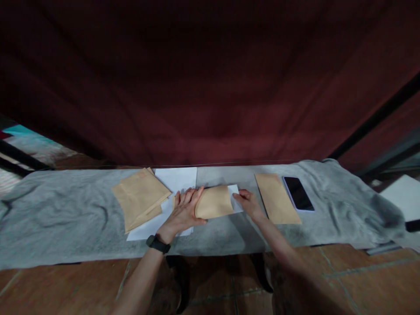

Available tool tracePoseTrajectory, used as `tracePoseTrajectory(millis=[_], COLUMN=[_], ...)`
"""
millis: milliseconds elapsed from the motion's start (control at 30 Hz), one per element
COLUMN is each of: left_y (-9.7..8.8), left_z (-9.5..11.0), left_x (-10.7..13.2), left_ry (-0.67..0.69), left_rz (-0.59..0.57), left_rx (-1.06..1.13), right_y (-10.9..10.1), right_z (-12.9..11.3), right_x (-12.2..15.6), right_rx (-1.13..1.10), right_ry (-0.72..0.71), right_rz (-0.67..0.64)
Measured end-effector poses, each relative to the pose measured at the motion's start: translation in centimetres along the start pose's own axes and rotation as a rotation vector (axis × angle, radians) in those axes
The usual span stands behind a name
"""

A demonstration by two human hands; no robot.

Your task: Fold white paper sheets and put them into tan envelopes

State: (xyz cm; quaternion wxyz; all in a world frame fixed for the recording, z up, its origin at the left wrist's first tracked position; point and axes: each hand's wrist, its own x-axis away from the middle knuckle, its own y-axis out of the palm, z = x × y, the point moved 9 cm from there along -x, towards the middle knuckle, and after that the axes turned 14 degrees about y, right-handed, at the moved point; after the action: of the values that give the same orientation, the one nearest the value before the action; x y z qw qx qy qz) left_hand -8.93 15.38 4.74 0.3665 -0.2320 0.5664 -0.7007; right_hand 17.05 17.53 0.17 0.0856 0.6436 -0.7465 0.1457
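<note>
A brown envelope (215, 202) lies in the middle of the grey cloth-covered table (65, 218). My left hand (184, 212) rests on its left end with the fingers stretched out flat. My right hand (248, 203) is at its right end, where a white paper (235, 197) sticks out of the envelope; the fingers pinch that paper's edge. A black band sits on my left wrist.
A stack of brown envelopes (140, 197) lies on white sheets (175, 179) to the left. Another brown envelope (276, 197) and a black phone (298, 193) lie to the right. A dark red curtain (210, 87) hangs behind the table. Tiled floor shows below.
</note>
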Motion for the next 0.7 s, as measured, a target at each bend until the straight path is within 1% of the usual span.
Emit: tracePoseTrajectory(millis=[100, 167, 267, 400, 467, 600, 700], left_y=[0.3, 0.3, 0.1, -0.5, -0.6, -0.5, -0.4], left_z=[0.7, 0.9, 1.4, 2.3, 2.8, 3.5, 3.5], left_x=[-0.4, -0.6, -0.7, -0.9, -1.0, -1.3, -1.3], left_ry=[0.005, 0.003, 0.012, 0.056, 0.079, 0.111, 0.11], left_rz=[-0.018, -0.023, -0.022, 0.018, 0.042, 0.059, 0.059], left_rx=[0.009, 0.013, 0.008, -0.053, -0.062, -0.03, -0.015], right_y=[1.0, 1.2, 0.9, 0.2, 0.8, 2.7, 3.2], right_z=[0.3, 0.5, 1.1, 1.7, 1.8, 2.0, 2.0], right_x=[0.4, 0.4, 0.3, 0.2, 0.4, 1.2, 1.3], right_rx=[-0.051, -0.09, -0.152, -0.226, -0.248, -0.263, -0.262], right_ry=[0.024, 0.054, 0.112, 0.163, 0.181, 0.21, 0.212], right_rz=[-0.025, -0.043, -0.05, -0.028, -0.06, -0.158, -0.19])
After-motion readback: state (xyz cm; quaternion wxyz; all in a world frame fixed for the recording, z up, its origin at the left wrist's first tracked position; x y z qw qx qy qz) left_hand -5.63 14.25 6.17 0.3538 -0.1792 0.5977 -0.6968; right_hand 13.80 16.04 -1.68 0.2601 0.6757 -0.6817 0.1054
